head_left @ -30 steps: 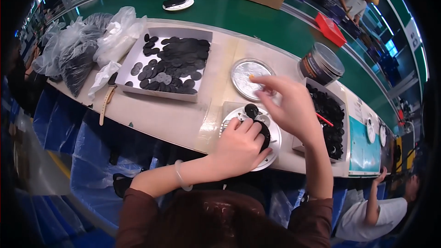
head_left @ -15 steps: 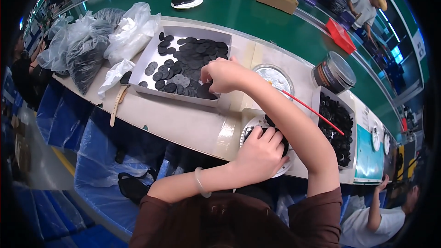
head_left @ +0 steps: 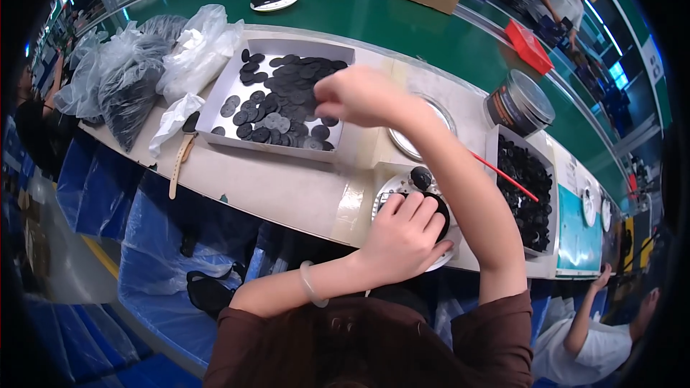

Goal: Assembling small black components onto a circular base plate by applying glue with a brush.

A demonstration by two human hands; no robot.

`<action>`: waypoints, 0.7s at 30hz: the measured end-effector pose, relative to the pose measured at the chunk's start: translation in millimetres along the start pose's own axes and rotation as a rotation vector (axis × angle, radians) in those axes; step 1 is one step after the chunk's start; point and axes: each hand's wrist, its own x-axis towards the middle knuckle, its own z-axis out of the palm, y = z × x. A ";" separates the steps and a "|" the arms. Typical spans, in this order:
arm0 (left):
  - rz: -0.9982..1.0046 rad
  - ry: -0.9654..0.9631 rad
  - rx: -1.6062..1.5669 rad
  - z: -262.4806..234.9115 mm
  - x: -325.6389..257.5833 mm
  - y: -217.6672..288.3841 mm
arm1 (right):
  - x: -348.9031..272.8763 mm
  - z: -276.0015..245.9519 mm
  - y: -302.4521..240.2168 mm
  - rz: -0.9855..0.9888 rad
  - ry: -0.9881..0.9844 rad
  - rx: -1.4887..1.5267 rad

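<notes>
My left hand [head_left: 404,236] curls its fingers over a black part [head_left: 438,217] on a round white plate [head_left: 383,205] at the table's near edge. Beyond those fingers, a small round black piece [head_left: 420,178] shows on the plate. My right hand [head_left: 359,97] is over the right side of a shallow white box [head_left: 269,149], its fingers bent and blurred by motion. Whether anything is in them cannot be made out. Many flat black discs [head_left: 295,79] lie loose in the box, some overlapping. Behind my right forearm is a round silvery dish [head_left: 444,118], partly hidden.
Right of my forearm stand a box of small black parts [head_left: 519,194], a red stick [head_left: 507,178] and a dark tub [head_left: 519,104]. Plastic bags [head_left: 133,72] and a wristwatch [head_left: 182,158] lie at the left. A green surface [head_left: 345,7] runs behind the table. Other people work nearby.
My right hand has risen and moved away from the box's near right corner. My left hand stays on the black part. More of the small round piece beyond it now shows.
</notes>
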 end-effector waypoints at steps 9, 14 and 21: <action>-0.108 0.112 0.017 -0.6 -7.1 -2.5 | -142.9 -50.3 -5.1 0.431 0.211 0.576; -0.097 0.108 0.004 -0.5 -4.7 -0.9 | -207.7 -21.7 -12.3 0.683 0.081 0.864; -0.080 0.042 0.050 -4.5 -2.7 1.2 | -201.9 2.9 -9.2 0.701 0.164 0.921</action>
